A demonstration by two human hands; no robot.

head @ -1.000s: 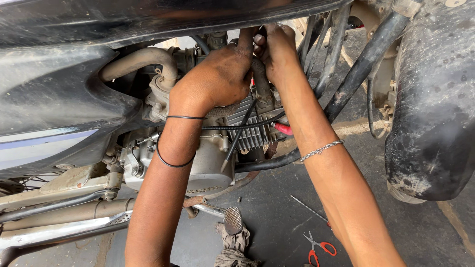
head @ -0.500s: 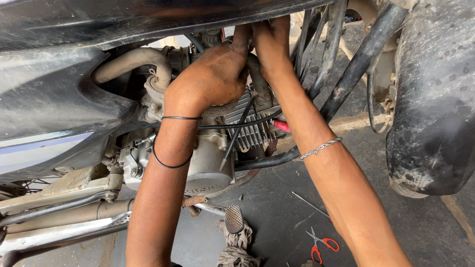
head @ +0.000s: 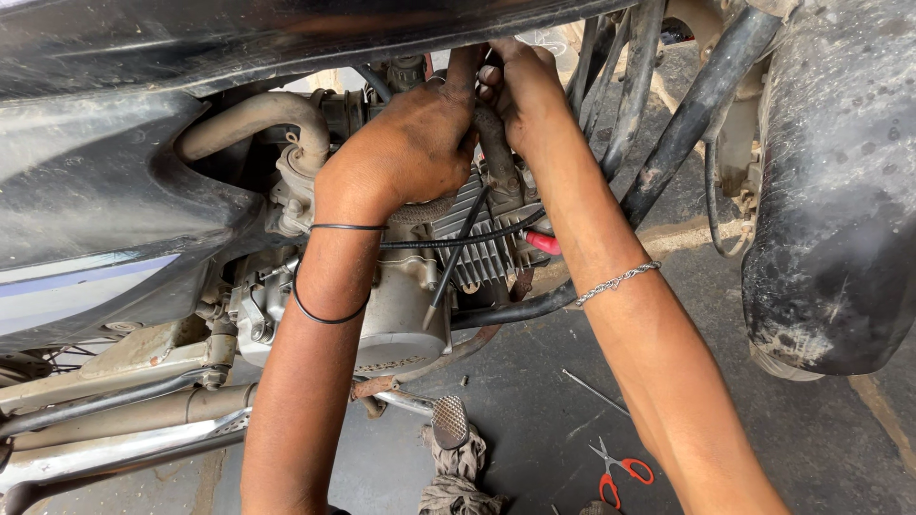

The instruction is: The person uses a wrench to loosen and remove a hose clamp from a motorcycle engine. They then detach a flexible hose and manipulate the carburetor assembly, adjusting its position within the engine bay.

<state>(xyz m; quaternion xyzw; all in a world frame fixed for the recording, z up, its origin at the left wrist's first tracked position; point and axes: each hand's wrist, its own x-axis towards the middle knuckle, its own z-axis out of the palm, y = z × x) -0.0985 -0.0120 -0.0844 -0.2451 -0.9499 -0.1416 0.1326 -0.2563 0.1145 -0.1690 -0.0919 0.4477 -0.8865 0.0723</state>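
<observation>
Both hands were up at the top of the motorcycle engine [head: 410, 305], just above its finned cylinder [head: 482, 238]: left hand [head: 405, 148] curled narrow with fingers closed round a dark rubber hose [head: 496, 143], right hand [head: 525, 91] closed on the same hose from the other side, touching the left. A black cable [head: 448, 240] crossed the fins below the hands. Red-handled scissors [head: 620, 472] and a rag [head: 458, 472] lay on the ground below the engine, well apart from both hands.
</observation>
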